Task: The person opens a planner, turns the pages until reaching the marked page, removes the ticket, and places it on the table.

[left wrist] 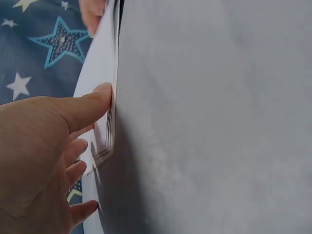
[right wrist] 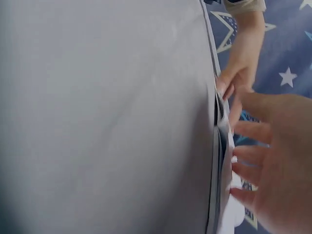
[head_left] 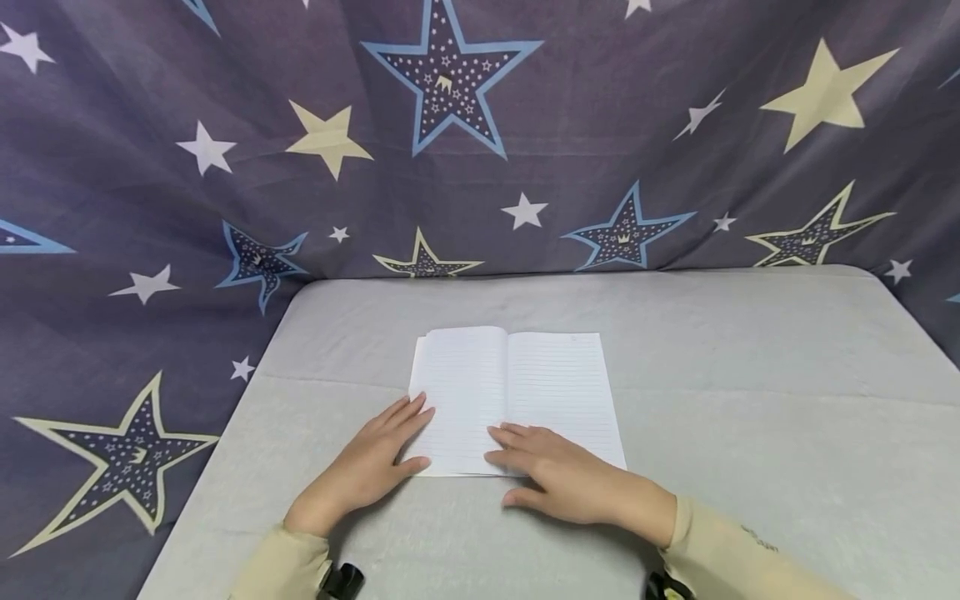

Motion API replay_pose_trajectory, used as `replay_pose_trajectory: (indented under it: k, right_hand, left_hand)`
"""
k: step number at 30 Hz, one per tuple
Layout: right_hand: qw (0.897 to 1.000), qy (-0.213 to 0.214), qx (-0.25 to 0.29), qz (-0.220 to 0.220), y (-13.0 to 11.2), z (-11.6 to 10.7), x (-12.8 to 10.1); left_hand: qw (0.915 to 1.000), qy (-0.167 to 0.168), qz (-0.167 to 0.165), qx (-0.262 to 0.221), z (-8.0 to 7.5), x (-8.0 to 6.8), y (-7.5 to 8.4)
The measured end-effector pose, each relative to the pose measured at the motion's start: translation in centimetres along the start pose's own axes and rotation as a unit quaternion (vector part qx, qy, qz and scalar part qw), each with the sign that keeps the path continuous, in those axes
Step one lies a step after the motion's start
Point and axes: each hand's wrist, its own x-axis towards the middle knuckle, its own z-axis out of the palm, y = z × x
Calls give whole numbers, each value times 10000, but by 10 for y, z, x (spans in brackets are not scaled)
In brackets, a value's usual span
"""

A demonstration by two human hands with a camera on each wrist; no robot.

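An open notebook [head_left: 512, 392] with lined white pages lies flat in the middle of the grey table [head_left: 750, 400]. My left hand [head_left: 386, 446] rests on the near left corner of its left page, fingers straight, thumb against the near edge. In the left wrist view the left hand's thumb [left wrist: 100, 97] touches the notebook's page edges [left wrist: 106, 63]. My right hand [head_left: 551, 471] lies flat on the lower part of the right page, fingers pointing left toward the spine. The right wrist view shows the right hand [right wrist: 273, 165] spread over the notebook's edge [right wrist: 222, 146], with the left hand [right wrist: 241, 73] beyond it.
A dark cloth with a star pattern [head_left: 450, 125] hangs behind the table and drapes down its left side. The table's left edge runs diagonally near my left forearm. Grey tabletop stretches to the right of the notebook and behind it.
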Motion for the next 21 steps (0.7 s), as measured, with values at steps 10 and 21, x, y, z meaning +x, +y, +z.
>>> replay_pose_trajectory:
  k: [10,21]
  right_hand:
    - [9955,929,-40,175,46,-22,-39]
    - [9945,715,33,760,76,-39,-72]
  left_hand:
    - [9999,-100,-27,57,1,2,2]
    - [10000,-71,30,45,0,2,1]
